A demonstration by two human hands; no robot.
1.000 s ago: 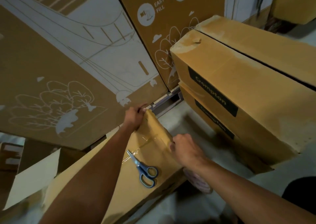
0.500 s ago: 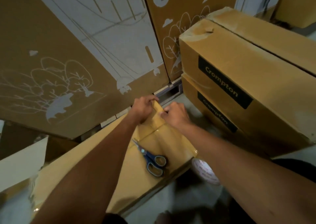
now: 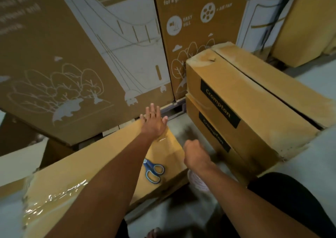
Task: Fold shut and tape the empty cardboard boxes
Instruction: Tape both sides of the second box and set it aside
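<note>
Head view: left hand (image 3: pixel 154 123) flat on box (image 3: pixel 94 167) far edge; right hand (image 3: pixel 195 153) fisted, empty.

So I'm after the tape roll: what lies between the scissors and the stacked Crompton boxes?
In the head view, the right hand hangs between the scissors and the Crompton boxes; below its wrist a white tape roll lies on the floor.

Pale grey concrete floor (image 3: pixel 183 128) (dimly lit) hemmed in by tall printed cartons (image 3: pixel 91 56) standing upright.
</note>
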